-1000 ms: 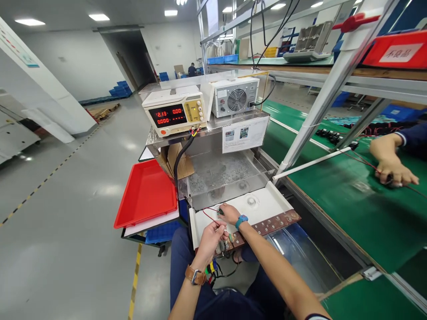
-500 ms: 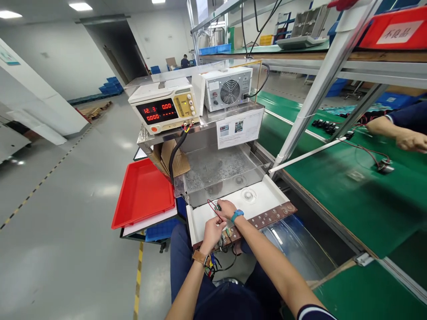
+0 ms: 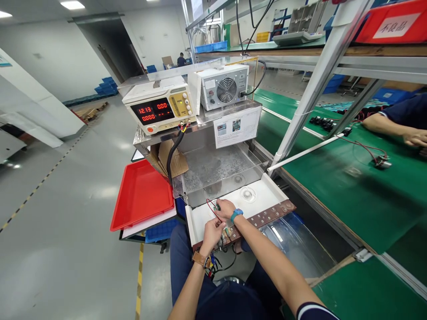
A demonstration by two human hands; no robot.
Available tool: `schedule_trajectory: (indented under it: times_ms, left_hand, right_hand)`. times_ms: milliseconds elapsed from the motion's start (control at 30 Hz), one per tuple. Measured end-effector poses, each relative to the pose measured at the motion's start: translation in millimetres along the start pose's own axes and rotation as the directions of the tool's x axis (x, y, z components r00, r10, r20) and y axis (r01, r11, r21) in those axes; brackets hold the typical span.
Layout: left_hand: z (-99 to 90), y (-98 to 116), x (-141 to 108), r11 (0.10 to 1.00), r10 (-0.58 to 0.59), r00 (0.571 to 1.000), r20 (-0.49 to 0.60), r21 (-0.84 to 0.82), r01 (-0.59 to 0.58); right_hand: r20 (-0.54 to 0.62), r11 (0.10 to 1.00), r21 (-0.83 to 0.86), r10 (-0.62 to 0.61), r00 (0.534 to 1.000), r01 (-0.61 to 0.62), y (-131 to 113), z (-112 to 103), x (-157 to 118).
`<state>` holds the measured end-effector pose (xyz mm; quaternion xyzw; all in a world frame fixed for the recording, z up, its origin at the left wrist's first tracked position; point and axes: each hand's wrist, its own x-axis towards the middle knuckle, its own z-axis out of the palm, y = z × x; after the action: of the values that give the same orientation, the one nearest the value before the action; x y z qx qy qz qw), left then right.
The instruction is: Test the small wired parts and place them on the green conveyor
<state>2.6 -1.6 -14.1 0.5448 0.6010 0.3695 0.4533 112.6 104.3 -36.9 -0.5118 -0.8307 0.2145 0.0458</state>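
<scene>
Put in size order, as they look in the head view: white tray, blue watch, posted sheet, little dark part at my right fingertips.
White tray
Posted sheet
Blue watch
Little dark part, judged by what shows; your right hand partly covers it

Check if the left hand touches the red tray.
Apart. Head view shows the white tray's left wall between the left hand and the red tray.

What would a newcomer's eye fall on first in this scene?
Probably the glowing red digits on the power supply, upper left of centre, then the red tray below it. At lower centre, the left hand pinches a thin red wire while the right hand holds a small part over the white tray.
</scene>
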Motion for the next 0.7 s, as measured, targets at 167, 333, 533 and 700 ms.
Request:
schedule_trajectory:
  times_ms: [167, 333, 533, 700]
  left_hand:
    - [0.1, -3.6, 0.7, 1.000, -0.002, 1.000, 0.003, -0.017, 0.002]
    - [0.1, -1.5, 0.2, 1.000, -0.001, 1.000, -0.002, -0.029, 0.000]
    - [-0.5, 0.3, -0.4, 1.000, -0.010, 1.000, -0.008, -0.022, 0.009]
    - [-0.5, -4.4, 0.8, 0.999, -0.042, 0.999, -0.008, -0.017, 0.042]
  right_hand:
    - [-0.004, 1.000, 0.002, 0.005, 1.000, -0.005, -0.9, -0.7, -0.5]
    - [-0.012, 1.000, 0.028, 0.014, 1.000, -0.014, -2.8, -0.6, -0.3]
    - [-0.007, 0.999, 0.046, 0.028, 1.000, -0.028, -4.8, -1.3, -0.8]
    - [-0.029, 0.998, 0.061, 0.016, 0.999, -0.014, -6.1, 1.2, -1.0]
